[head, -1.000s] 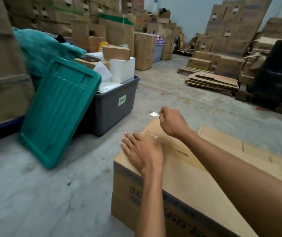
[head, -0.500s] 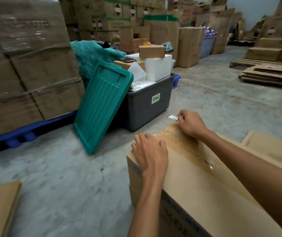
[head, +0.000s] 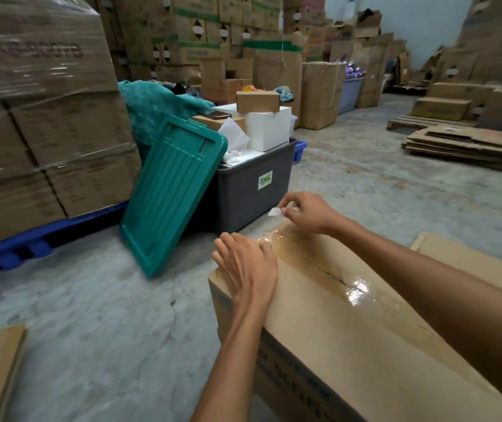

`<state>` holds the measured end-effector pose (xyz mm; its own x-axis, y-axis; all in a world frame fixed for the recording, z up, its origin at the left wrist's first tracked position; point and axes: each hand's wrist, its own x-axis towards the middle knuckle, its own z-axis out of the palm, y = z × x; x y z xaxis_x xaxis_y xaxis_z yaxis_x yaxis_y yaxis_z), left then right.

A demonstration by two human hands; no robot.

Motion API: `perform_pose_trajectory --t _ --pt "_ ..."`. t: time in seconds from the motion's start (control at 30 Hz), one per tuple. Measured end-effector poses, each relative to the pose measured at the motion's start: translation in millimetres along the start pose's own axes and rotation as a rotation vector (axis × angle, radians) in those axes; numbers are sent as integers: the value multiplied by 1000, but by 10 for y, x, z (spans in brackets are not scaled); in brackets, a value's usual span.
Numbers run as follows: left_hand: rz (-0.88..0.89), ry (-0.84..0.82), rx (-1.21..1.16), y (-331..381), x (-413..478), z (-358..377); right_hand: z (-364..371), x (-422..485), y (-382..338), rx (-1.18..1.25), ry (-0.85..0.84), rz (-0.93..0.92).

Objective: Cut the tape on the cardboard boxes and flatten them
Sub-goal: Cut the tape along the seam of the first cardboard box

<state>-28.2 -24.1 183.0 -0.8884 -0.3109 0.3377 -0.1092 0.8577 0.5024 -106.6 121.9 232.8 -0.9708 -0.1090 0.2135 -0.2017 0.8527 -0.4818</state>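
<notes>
Both hands work at the far end of the cardboard box (head: 350, 345), which stands on the concrete floor (head: 97, 315) directly in front of us. Our left hand (head: 248, 266) lies flat on the top panel beside the seam, fingers straight, pressing it down. Our right hand (head: 307, 213) hovers just above the far edge, and its fingertips pinch a small pale piece (head: 275, 212), probably a cutter blade. Clear tape (head: 298, 248) runs along the centre seam and over the far edge. Part of the seam already gapes dark, so we judge the cut partly done. We expect the box to be light and hollow, with panels stiff at folds and corners but yielding mid-span. The glossy tape looks slick and likely to stretch before tearing. Bracing is best near an edge, as the left hand does, and flattening is best begun by gripping the freed flaps. A grey bin (head: 252, 196) and a leaning green lid (head: 170, 196) stand nearby.
</notes>
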Motion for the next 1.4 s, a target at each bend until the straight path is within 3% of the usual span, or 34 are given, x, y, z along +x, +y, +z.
perform_pose_trajectory --t 0.2,0.57,1.4 --pt "-94 -49 -31 -106 35 -88 148 64 -339 -329 -177 -83" --pt "-144 -52 -108 -172 120 -74 76 294 -531 -313 -453 -176" --pt "-219 -88 -200 -140 163 -28 175 303 -701 -447 -613 -255"
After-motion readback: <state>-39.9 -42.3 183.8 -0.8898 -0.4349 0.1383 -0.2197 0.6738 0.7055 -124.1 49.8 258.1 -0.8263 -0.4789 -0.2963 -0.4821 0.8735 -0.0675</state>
